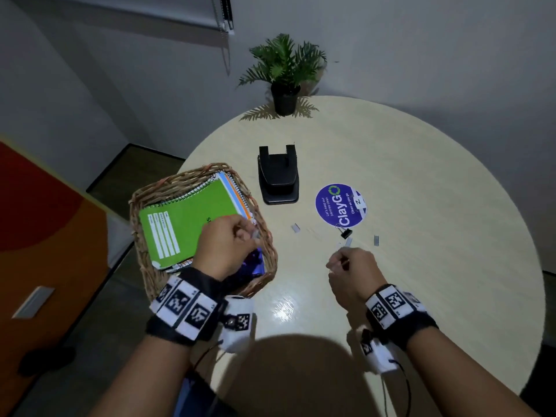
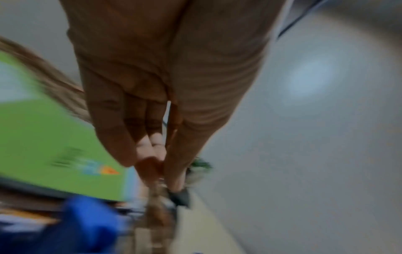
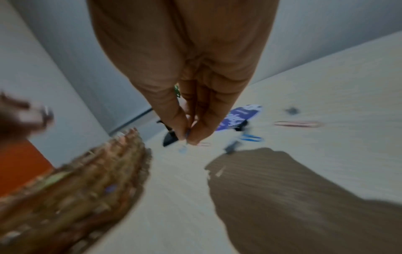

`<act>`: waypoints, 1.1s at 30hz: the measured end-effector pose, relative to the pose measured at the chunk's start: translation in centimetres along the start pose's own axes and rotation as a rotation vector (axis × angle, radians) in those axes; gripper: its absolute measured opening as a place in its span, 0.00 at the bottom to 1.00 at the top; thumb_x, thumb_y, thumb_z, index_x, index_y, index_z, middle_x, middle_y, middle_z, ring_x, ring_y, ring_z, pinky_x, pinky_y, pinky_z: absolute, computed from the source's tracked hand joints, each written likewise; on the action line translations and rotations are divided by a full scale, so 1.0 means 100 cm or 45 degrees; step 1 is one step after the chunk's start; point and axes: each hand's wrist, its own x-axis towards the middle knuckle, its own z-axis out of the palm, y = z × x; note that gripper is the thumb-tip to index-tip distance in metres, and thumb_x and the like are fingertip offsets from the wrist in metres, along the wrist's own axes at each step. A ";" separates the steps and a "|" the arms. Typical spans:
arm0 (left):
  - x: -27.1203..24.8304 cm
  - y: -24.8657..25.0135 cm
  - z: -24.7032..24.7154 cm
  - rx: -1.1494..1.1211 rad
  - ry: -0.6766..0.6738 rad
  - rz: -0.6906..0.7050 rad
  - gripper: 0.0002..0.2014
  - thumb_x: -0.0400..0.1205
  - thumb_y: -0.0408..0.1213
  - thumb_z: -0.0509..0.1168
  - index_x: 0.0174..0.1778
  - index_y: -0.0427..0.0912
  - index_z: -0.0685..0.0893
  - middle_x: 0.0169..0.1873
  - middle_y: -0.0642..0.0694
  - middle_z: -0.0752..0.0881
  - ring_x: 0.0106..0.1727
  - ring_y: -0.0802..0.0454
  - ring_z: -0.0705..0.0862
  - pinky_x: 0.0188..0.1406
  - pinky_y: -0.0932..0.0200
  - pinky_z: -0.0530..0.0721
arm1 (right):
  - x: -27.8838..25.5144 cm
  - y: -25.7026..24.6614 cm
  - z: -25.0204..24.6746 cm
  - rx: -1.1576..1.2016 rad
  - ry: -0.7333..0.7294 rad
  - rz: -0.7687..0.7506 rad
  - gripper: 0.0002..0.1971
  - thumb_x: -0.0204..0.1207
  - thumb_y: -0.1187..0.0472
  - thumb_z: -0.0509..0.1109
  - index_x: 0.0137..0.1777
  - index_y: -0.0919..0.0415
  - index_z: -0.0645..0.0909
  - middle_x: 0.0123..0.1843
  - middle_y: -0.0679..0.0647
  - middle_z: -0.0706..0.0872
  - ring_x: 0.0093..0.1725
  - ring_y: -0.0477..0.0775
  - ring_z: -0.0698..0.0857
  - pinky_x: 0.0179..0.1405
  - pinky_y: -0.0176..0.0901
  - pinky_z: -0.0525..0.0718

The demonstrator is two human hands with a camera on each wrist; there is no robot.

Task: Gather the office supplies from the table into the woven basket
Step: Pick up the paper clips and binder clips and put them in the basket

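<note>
The woven basket (image 1: 137,236) stands at the table's left edge, with a green spiral notebook (image 1: 186,218) and something shiny blue (image 1: 255,263) inside. My left hand (image 1: 243,236) hovers over the basket's right side and pinches a small pale item that I cannot identify. The left wrist view is blurred; there the left hand's fingertips (image 2: 161,171) are pressed together beside the notebook (image 2: 43,137). My right hand (image 1: 340,260) is low over the table, right of the basket (image 3: 87,180). Its fingertips (image 3: 188,137) pinch a small bluish paper clip.
A black hole punch (image 1: 278,176) stands beyond the basket. A black binder clip (image 1: 346,233), staple strips (image 1: 295,227) (image 1: 376,239) and loose paper clips (image 3: 298,123) (image 3: 251,138) lie near a round purple sticker (image 1: 341,204). A potted plant (image 1: 284,70) is at the far edge.
</note>
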 end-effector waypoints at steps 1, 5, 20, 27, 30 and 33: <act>-0.006 -0.017 -0.009 -0.011 -0.020 -0.093 0.08 0.70 0.29 0.76 0.31 0.44 0.84 0.24 0.49 0.82 0.26 0.56 0.76 0.31 0.68 0.73 | 0.001 -0.013 0.003 0.097 -0.008 -0.023 0.10 0.74 0.70 0.61 0.41 0.58 0.83 0.40 0.54 0.90 0.39 0.50 0.89 0.33 0.31 0.82; -0.020 -0.074 -0.023 0.222 -0.158 -0.322 0.11 0.69 0.25 0.72 0.27 0.46 0.85 0.26 0.50 0.85 0.29 0.57 0.80 0.32 0.69 0.75 | 0.006 -0.066 0.019 0.415 -0.189 -0.096 0.13 0.74 0.76 0.63 0.43 0.59 0.82 0.32 0.54 0.85 0.45 0.62 0.91 0.45 0.49 0.88; -0.027 -0.006 -0.013 0.069 0.145 0.028 0.13 0.78 0.35 0.70 0.58 0.39 0.87 0.48 0.43 0.91 0.48 0.46 0.88 0.56 0.55 0.84 | -0.005 -0.075 0.024 0.737 -0.144 0.043 0.10 0.74 0.80 0.66 0.53 0.72 0.84 0.42 0.60 0.85 0.35 0.45 0.86 0.33 0.26 0.84; 0.001 0.064 0.120 0.467 -0.327 0.234 0.18 0.80 0.35 0.66 0.67 0.38 0.78 0.66 0.39 0.80 0.66 0.43 0.79 0.65 0.51 0.78 | 0.004 0.034 -0.047 0.325 0.438 0.463 0.07 0.67 0.71 0.74 0.45 0.66 0.88 0.40 0.64 0.90 0.41 0.63 0.88 0.48 0.48 0.89; 0.039 0.057 0.144 0.788 -0.353 0.214 0.22 0.79 0.29 0.64 0.70 0.33 0.73 0.74 0.36 0.69 0.74 0.41 0.69 0.69 0.50 0.75 | 0.003 0.036 -0.045 0.010 0.293 0.408 0.03 0.67 0.68 0.72 0.34 0.65 0.83 0.30 0.58 0.82 0.35 0.61 0.81 0.36 0.41 0.79; 0.064 0.041 0.150 1.053 -0.460 0.135 0.19 0.82 0.29 0.59 0.70 0.31 0.73 0.72 0.35 0.69 0.74 0.39 0.68 0.67 0.48 0.76 | 0.009 0.042 -0.028 -0.130 0.258 0.438 0.15 0.69 0.62 0.73 0.27 0.57 0.71 0.32 0.57 0.76 0.33 0.58 0.72 0.33 0.37 0.69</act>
